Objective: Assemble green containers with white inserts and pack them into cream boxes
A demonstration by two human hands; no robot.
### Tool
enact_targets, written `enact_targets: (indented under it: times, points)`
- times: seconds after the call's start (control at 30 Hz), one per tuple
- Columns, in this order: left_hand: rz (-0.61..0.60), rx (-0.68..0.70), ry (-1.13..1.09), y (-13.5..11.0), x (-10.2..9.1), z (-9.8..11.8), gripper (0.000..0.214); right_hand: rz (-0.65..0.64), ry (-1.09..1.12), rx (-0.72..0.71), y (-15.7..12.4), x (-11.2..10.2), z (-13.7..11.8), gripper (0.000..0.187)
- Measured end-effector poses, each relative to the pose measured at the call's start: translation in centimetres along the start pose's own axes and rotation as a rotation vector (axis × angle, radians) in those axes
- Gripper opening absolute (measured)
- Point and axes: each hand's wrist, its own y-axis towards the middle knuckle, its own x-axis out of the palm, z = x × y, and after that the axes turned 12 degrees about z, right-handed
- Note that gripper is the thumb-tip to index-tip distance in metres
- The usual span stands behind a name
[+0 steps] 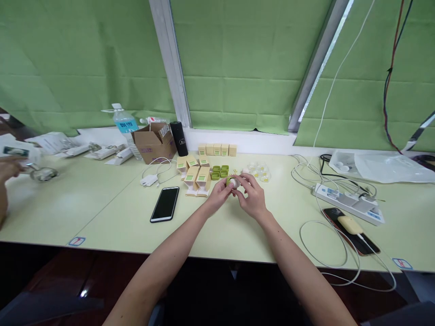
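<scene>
My left hand (220,195) and my right hand (252,194) meet over the middle of the pale green table (102,213). Together they pinch a small round jar (234,182) with a green lid and a whitish body. Just behind them lie several green lids (220,172), several clear jars (260,172) and open tan cartons (197,176). A row of shut tan cartons (217,149) stands by the window sill.
A black phone (165,203) lies left of my hands, with a white charger (149,180) and a brown cardboard box (152,142) behind it. A power strip (348,203), cables and a second phone (351,231) sit right. Another person's hand (8,167) works far left.
</scene>
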Motion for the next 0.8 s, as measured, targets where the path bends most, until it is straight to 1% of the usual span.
enact_targets:
  times: [0.07, 0.17, 0.33, 0.43, 0.6, 0.8]
  points:
    - [-0.041, -0.035, -0.037, -0.3, 0.3, 0.2, 0.049, -0.002, -0.032, -0.057, -0.2, 0.2, 0.1, 0.036]
    - [-0.064, -0.068, -0.074, -0.8, 0.6, 0.7, 0.045, -0.003, -0.019, -0.099, -0.4, 0.5, 0.5, 0.033]
    - [-0.066, -0.082, -0.111, -1.0, 0.7, 1.0, 0.046, 0.003, -0.004, -0.154, -0.3, 0.4, 0.7, 0.037]
    - [-0.049, -0.072, -0.113, -1.0, 0.8, 0.9, 0.045, 0.015, -0.008, -0.192, -0.2, 0.4, 0.5, 0.034]
    - [-0.014, 0.005, -0.059, -0.9, 1.0, 0.1, 0.047, 0.05, -0.053, -0.233, -0.3, 0.6, 0.5, 0.033]
    - [0.058, 0.13, 0.049, -0.7, 0.9, -0.8, 0.052, 0.113, -0.111, -0.311, -0.6, 0.9, 0.5, 0.036]
